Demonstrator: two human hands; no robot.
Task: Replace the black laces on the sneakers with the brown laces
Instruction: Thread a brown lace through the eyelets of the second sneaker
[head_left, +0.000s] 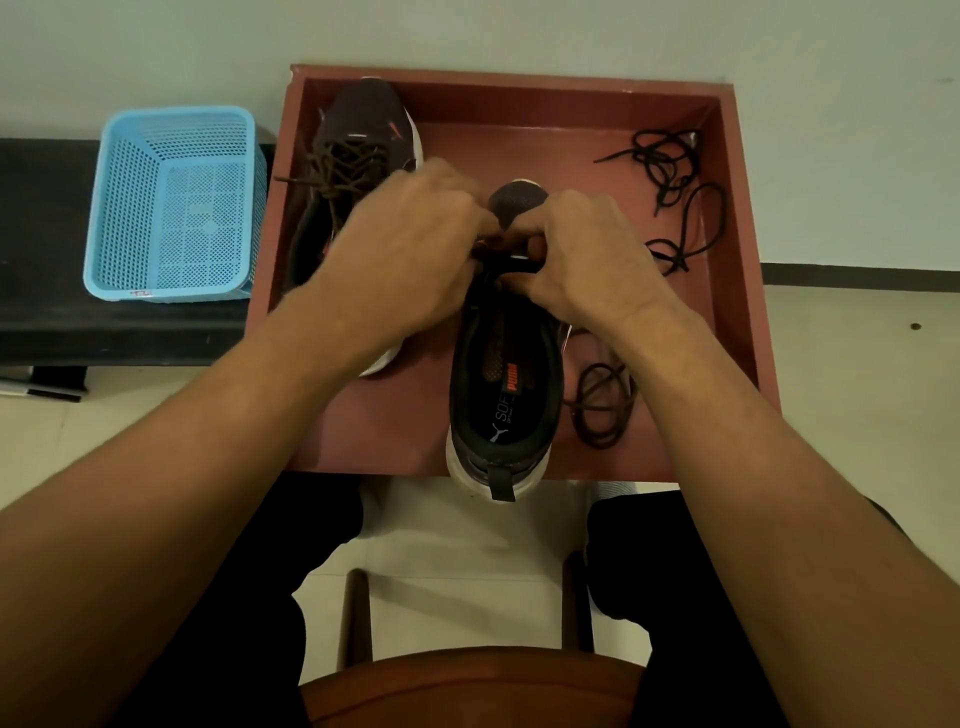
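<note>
Two dark sneakers lie in a reddish tray (737, 218). The left sneaker (363, 130) wears brown laces. The right sneaker (506, 374) points away from me, its heel over the tray's front edge. My left hand (410, 249) and my right hand (576, 249) meet over its eyelet area, fingers curled and pinching at the lace there; what they pinch is mostly hidden. A loose brown lace (602, 405) trails beside the right sneaker. Loose black laces (670, 171) lie at the tray's back right.
A light blue perforated basket (176, 208) stands on a black bench (47, 322) left of the tray. A pen (41, 392) lies on the floor below the bench. My knees and a brown chair seat (467, 686) are at the bottom.
</note>
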